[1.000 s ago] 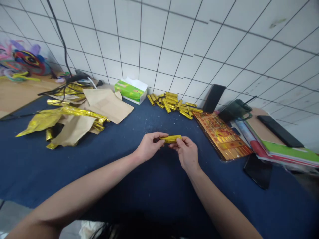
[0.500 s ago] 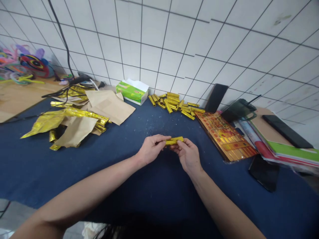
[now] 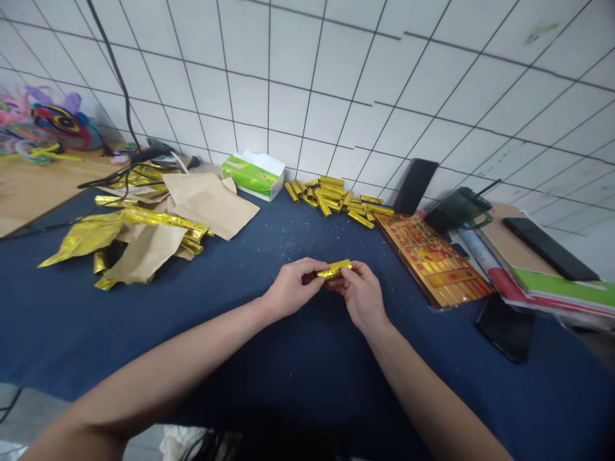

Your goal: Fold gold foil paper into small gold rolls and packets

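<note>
A small shiny gold roll is held between my two hands above the dark blue cloth. My left hand pinches its left end with thumb and fingers. At the other end, my right hand grips it, thumb on the near side. The fingertips beneath the roll are partly hidden. Beyond my hands, by the wall, lies a pile of several similar gold rolls.
Gold foil and brown paper lie at the left. A green tissue pack stands by the wall. Rightward are an orange-gold packet, a dark mug, a propped phone, folders and a black phone.
The gold roll has tilted slightly, its right end a little higher. Both hands still hold it, and my left fingers have shifted slightly. The whole view has moved a little.
</note>
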### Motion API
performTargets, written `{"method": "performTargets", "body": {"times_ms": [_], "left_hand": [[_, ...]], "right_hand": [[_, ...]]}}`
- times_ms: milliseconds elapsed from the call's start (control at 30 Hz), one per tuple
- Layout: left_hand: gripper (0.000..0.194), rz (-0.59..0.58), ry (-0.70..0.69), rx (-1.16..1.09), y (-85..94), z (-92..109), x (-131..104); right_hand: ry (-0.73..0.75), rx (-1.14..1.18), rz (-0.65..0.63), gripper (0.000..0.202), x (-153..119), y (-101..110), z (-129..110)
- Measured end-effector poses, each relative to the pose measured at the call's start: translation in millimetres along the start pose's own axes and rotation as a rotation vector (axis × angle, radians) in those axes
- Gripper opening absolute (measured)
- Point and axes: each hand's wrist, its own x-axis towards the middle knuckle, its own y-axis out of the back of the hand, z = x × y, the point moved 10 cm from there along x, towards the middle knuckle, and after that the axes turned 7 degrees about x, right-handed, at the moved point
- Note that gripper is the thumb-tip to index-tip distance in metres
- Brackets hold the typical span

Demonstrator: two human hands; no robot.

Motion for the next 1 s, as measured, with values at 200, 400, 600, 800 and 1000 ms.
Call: {"method": "performTargets", "body": {"times_ms": [200,400,600,800,1000], "left_hand": [[0.023,0.015,0.174,-0.106,0.0,-20,2],[0.015,0.078,0.329,-0.266,4.4,-38,3],[0.015,0.119,0.379,-0.427,6.6,-40,2],[0.024,0.082,0.391,-0.557,0.1,-37,2],[0.028,0.095,0.439,-0.603,0.4,-37,-1]], "right_hand": [[0.056,-0.083,-0.053,0.031,0,-4,-6],[0.212,-0.249,-0.126,0.019,-5,-11,-12],[0.258,-0.365,-0.13,0.018,-10,-15,-14],[0.256,-0.25,-0.096,0.016,-8,-10,-15],[0.292,-0.232,-0.106,0.011,-11,-13,-17]]}}
